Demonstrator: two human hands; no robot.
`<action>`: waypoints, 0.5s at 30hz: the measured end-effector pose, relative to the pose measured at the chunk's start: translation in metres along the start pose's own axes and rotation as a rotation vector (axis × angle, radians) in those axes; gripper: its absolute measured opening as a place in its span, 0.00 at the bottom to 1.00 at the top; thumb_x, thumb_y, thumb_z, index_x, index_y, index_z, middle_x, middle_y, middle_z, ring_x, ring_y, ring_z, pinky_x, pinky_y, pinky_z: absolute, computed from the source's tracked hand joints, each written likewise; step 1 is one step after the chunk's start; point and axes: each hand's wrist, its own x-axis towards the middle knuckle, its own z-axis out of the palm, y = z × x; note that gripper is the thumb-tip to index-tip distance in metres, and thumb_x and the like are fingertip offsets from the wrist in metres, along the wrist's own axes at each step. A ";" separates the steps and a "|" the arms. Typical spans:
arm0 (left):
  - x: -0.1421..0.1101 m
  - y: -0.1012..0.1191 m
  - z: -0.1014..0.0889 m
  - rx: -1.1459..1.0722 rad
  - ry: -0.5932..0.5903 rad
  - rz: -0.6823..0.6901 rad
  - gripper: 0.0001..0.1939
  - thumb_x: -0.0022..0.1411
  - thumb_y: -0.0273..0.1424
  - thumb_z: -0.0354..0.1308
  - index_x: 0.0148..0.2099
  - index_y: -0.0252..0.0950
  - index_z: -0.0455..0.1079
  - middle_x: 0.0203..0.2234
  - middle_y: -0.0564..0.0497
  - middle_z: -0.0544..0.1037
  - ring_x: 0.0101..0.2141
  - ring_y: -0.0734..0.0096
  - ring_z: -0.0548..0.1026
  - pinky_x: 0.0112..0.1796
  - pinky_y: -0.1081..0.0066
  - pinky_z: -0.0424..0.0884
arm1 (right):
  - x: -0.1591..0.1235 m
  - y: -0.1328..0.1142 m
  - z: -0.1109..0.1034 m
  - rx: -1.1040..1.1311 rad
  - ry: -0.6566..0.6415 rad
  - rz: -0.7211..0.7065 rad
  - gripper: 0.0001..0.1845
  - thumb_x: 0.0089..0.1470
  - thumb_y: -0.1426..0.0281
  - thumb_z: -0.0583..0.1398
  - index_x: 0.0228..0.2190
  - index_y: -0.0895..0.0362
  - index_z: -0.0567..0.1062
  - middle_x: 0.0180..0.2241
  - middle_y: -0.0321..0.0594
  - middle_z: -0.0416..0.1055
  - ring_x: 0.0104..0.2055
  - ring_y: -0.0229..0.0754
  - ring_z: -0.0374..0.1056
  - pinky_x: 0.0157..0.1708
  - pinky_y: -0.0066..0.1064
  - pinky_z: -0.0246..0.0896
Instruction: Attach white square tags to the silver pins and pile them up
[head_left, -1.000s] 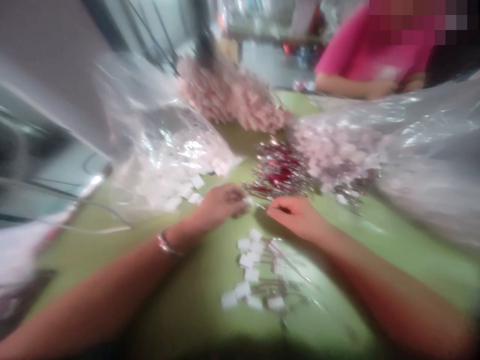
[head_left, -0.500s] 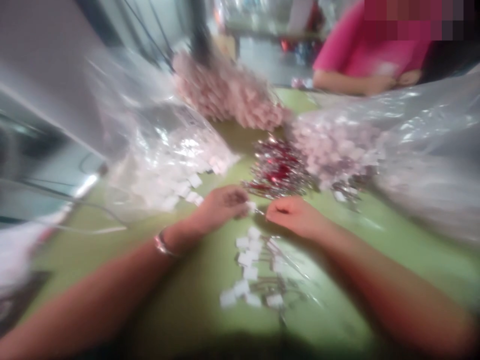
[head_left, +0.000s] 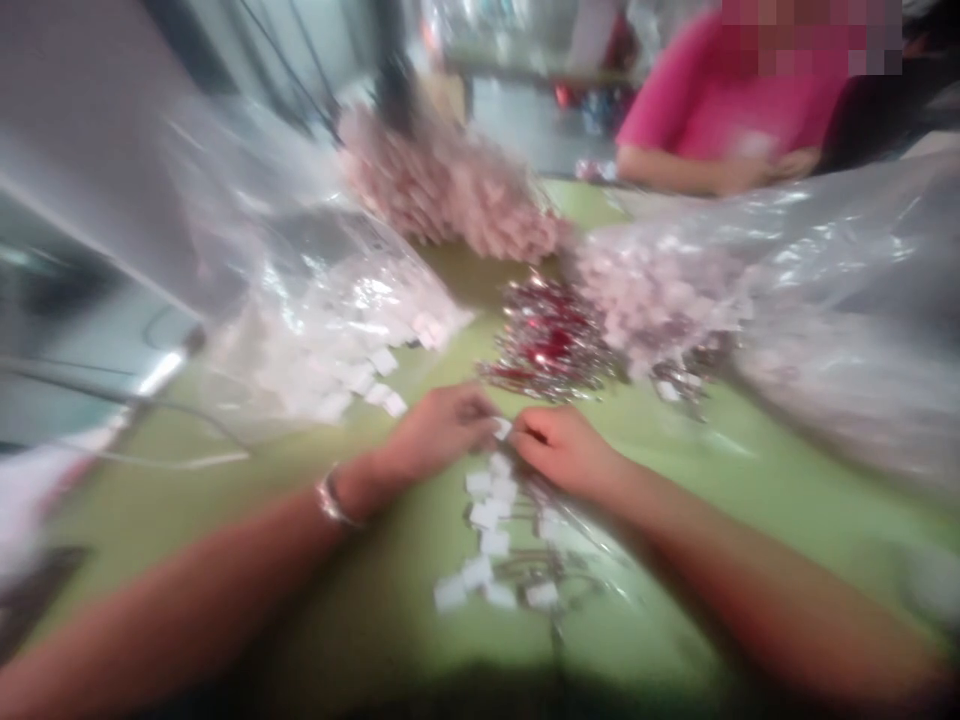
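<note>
My left hand (head_left: 442, 425), with a bracelet at the wrist, pinches a small white square piece (head_left: 501, 428). Right beside it, the fingers of my right hand (head_left: 561, 445) are closed at the far edge of that piece; whatever they grip is hidden. Below both hands lie several white square pieces (head_left: 484, 515), with thin dark strands (head_left: 525, 570) running to the right from them. Just beyond my fingers sits a pile of shiny red and silver pieces (head_left: 551, 340). Blur hides the finer details.
A clear plastic bag (head_left: 322, 280) spills white squares at left. Bundles of pale pink pieces (head_left: 457, 190) lie at the back, with more pink pieces (head_left: 667, 285) by a large plastic bag (head_left: 840, 300) at right. A person in a pink shirt (head_left: 735, 110) sits across the green table (head_left: 787, 480).
My right hand has moved left and slightly down, closing the gap to my left hand. The thin shiny bit visible between them before is now covered. The view has shifted slightly.
</note>
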 end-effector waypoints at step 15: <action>-0.009 0.041 -0.069 0.774 0.056 0.055 0.12 0.60 0.33 0.51 0.39 0.38 0.76 0.32 0.50 0.80 0.32 0.67 0.75 0.35 0.69 0.66 | 0.021 0.022 -0.004 -0.597 0.204 -0.124 0.13 0.61 0.65 0.53 0.40 0.54 0.77 0.40 0.41 0.73 0.37 0.43 0.68 0.30 0.32 0.53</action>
